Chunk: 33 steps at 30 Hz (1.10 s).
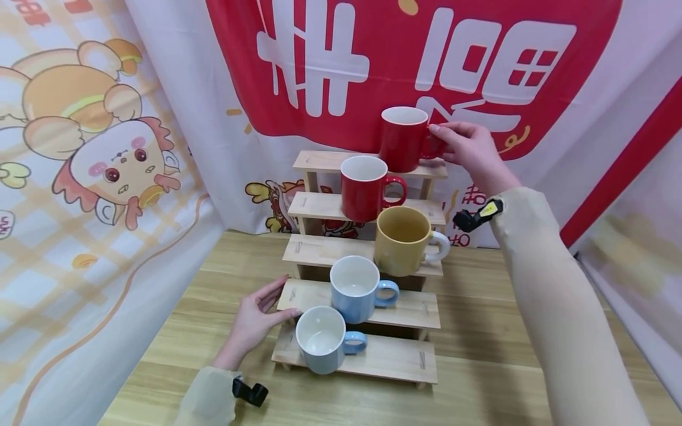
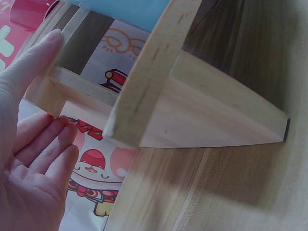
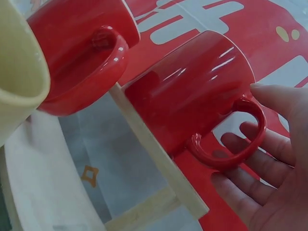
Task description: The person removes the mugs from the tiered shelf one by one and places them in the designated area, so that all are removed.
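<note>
A glossy red mug [image 1: 399, 139] stands on the top tier of a wooden stepped stand [image 1: 383, 358]. My right hand [image 1: 471, 148] holds its handle; the right wrist view shows the thumb by the upper handle of this red mug [image 3: 192, 86], with the right hand's [image 3: 269, 159] fingers behind the loop. At the stand's left side, my left hand [image 1: 256, 319] touches the end of the second-lowest tier. In the left wrist view, the left hand's [image 2: 38, 159] fingertips meet a wooden edge [image 2: 57, 98], thumb extended apart, nothing held.
Below stand another red mug [image 1: 362, 189], a yellow mug [image 1: 402, 242] with a white handle, a light blue mug [image 1: 354, 290] and a pale mug [image 1: 321, 340] with a blue handle, one per tier. Printed cloth [image 1: 176, 118] hangs behind and beside the wooden table [image 1: 495, 367].
</note>
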Motion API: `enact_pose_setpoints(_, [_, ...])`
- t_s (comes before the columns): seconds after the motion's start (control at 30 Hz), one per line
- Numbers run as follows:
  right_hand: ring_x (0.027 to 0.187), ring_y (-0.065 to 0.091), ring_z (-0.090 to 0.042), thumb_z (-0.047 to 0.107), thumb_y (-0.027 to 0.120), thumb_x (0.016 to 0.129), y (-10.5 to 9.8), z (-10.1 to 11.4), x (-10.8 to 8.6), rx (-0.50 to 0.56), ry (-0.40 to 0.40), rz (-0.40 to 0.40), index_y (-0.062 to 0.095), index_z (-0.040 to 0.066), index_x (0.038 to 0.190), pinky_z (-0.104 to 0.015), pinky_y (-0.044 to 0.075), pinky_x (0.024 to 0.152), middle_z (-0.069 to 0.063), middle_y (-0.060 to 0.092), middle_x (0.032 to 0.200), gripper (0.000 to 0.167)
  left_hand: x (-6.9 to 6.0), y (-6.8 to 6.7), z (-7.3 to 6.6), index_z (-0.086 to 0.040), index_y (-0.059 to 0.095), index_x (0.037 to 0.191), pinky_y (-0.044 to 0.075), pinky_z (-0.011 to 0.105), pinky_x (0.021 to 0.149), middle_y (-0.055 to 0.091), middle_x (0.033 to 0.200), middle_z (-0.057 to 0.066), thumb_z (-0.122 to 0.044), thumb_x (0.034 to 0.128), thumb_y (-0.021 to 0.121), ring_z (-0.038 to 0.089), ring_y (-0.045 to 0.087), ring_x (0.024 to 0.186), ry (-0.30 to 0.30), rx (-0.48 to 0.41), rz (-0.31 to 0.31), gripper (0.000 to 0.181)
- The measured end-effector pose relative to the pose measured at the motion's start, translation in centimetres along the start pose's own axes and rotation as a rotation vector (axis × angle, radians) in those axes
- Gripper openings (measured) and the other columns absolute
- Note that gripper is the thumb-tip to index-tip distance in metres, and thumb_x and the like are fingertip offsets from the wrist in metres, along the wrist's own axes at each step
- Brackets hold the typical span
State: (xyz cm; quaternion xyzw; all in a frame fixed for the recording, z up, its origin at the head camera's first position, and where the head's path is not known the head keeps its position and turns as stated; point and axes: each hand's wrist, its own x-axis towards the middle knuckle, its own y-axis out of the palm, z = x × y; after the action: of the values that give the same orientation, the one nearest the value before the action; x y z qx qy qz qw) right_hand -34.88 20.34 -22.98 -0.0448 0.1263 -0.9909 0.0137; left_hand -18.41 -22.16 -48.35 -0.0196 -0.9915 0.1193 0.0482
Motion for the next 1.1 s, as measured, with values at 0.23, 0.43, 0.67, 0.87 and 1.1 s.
enact_pose_setpoints(0.23, [0.118, 0.055, -0.020, 0.056, 0.073, 0.085, 0.6, 0.4, 0.8, 0.067, 0.014, -0.016, 0.067, 0.018, 0.129, -0.043, 0.043, 0.113, -0.006, 0.062, 0.130, 0.059, -0.1, 0.0, 0.1, -0.008, 0.053, 0.147, 0.039, 0.027, 0.112, 0.049, 0.151, 0.009, -0.024, 0.0736, 0.094, 0.029, 0.045, 0.139, 0.005, -0.001, 0.005, 0.086])
enact_pose_setpoints(0.43, [0.117, 0.057, -0.022, 0.054, 0.075, 0.084, 0.4, 0.2, 0.9, 0.096, 0.016, 0.003, 0.068, 0.017, 0.130, -0.036, 0.050, 0.106, -0.008, 0.063, 0.129, 0.060, 0.0, 0.0, 0.1, -0.010, 0.053, 0.147, 0.039, 0.025, 0.111, 0.050, 0.151, 0.008, -0.025, 0.0729, 0.094, 0.028, 0.045, 0.139, 0.006, 0.001, -0.001, 0.086])
enact_pose_setpoints(0.67, [0.113, 0.063, -0.024, 0.051, 0.079, 0.082, -0.2, 0.3, 0.6, 0.098, 0.028, 0.051, 0.066, 0.015, 0.133, -0.032, 0.058, 0.089, -0.011, 0.063, 0.127, 0.064, 0.1, 0.0, 0.0, -0.010, 0.054, 0.147, 0.040, 0.026, 0.111, 0.050, 0.151, 0.007, -0.026, 0.0715, 0.095, 0.027, 0.046, 0.138, 0.003, -0.004, -0.001, 0.087])
enact_pose_setpoints(0.87, [0.115, 0.063, -0.025, 0.051, 0.082, 0.077, -0.4, 0.2, 0.4, 0.135, 0.046, 0.027, 0.067, 0.015, 0.134, -0.033, 0.057, 0.093, -0.011, 0.063, 0.132, 0.069, 0.1, 0.0, 0.1, -0.009, 0.054, 0.147, 0.040, 0.025, 0.111, 0.051, 0.150, 0.007, -0.027, 0.0716, 0.095, 0.027, 0.046, 0.138, 0.006, -0.008, -0.002, 0.087])
enact_pose_setpoints(1.1, [0.110, 0.066, -0.024, 0.049, 0.083, 0.076, -1.1, -0.1, -0.5, 0.180, 0.035, -0.031, 0.069, 0.015, 0.131, -0.027, 0.059, 0.084, -0.010, 0.064, 0.131, 0.067, 0.2, -0.1, 0.3, -0.010, 0.054, 0.147, 0.039, 0.024, 0.111, 0.051, 0.150, 0.007, -0.028, 0.0716, 0.095, 0.026, 0.046, 0.138, 0.017, -0.004, -0.002, 0.087])
